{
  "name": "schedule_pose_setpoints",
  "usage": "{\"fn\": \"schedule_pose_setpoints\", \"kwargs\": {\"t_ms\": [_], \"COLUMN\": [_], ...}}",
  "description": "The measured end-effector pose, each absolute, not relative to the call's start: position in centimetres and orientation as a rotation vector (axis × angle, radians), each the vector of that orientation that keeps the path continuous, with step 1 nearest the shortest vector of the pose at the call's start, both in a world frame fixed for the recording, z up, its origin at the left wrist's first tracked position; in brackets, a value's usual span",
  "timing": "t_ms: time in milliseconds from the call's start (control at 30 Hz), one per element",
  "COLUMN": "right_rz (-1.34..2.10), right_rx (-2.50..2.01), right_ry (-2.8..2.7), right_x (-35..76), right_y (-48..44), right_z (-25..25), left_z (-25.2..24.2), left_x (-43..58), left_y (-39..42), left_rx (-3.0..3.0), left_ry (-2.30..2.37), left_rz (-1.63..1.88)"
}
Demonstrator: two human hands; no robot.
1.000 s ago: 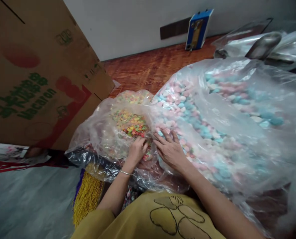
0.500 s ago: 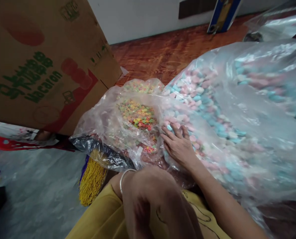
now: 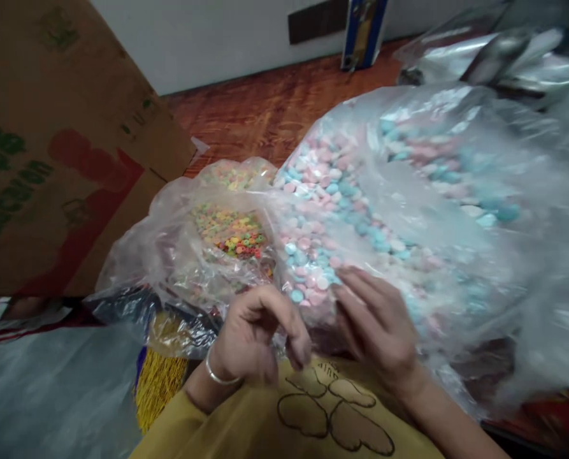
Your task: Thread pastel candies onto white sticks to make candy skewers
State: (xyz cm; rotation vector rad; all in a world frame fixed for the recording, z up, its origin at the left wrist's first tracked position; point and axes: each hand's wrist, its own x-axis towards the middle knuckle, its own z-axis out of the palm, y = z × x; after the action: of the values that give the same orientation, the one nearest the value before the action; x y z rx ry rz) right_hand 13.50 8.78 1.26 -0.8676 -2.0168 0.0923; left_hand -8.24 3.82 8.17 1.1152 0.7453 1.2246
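Note:
My left hand [image 3: 265, 331], with a silver bangle on the wrist, is raised in front of my yellow top. Its fingers are bent and blurred by motion, and I see nothing clear in them. To its right, my right hand [image 3: 380, 319] has its fingers stretched at the near edge of a big clear bag [image 3: 399, 191]. Pink, blue and white candy-like pieces [image 3: 313, 280] fill that bag. Beyond my left hand lies a second clear bag [image 3: 169, 223] of small, bright ring-shaped pieces [image 3: 239, 236]. My right thumb is hidden.
A large printed cardboard box [image 3: 74, 159] stands at the left. Behind the bags, a reddish wood-grained surface [image 3: 246, 121] reaches a pale wall. More clear plastic [image 3: 494, 57] lies at the back right. A yellow fringe [image 3: 162, 389] hangs above the grey floor [image 3: 69, 389].
My left hand has come up from low in front of me, its fingers now visible. My right hand has moved off the pink and blue pieces, nearer to me. The view has turned right.

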Motion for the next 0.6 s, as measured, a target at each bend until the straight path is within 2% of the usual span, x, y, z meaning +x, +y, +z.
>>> {"fn": "schedule_pose_setpoints", "kwargs": {"t_ms": [100, 233, 300, 367, 433, 533, 600], "right_rz": [-0.080, 0.194, 0.214, 0.132, -0.194, -0.245, 0.003], "right_rx": [-1.299, -1.124, -1.068, -1.108, -1.334, -1.684, -1.593], "right_ry": [-1.862, -2.070, -2.177, -2.135, -1.945, -1.856, -1.961], "right_x": [15.0, 11.5, 10.7, 12.2, 15.4, 19.1, 18.7], "right_y": [8.3, 8.8, 9.1, 9.8, 10.8, 11.7, 10.9], "right_z": [0.9, -0.2, 0.8, 2.6, 4.3, 4.9, 4.3], "left_z": [5.8, 3.3, 2.3, 1.5, 1.2, 2.5, 4.4], "left_x": [-7.8, -6.6, -5.9, -5.5, -5.2, -4.1, -2.8], "left_y": [5.0, 8.3, 10.5, 12.1, 12.6, 11.6, 10.4], "left_rx": [1.089, 1.354, 1.480, 1.518, 1.518, 1.590, 1.675], "left_ry": [0.854, 1.083, 1.287, 1.460, 1.540, 1.433, 1.157], "left_rz": [1.320, 1.193, 1.066, 0.988, 1.017, 1.201, 1.311]}}
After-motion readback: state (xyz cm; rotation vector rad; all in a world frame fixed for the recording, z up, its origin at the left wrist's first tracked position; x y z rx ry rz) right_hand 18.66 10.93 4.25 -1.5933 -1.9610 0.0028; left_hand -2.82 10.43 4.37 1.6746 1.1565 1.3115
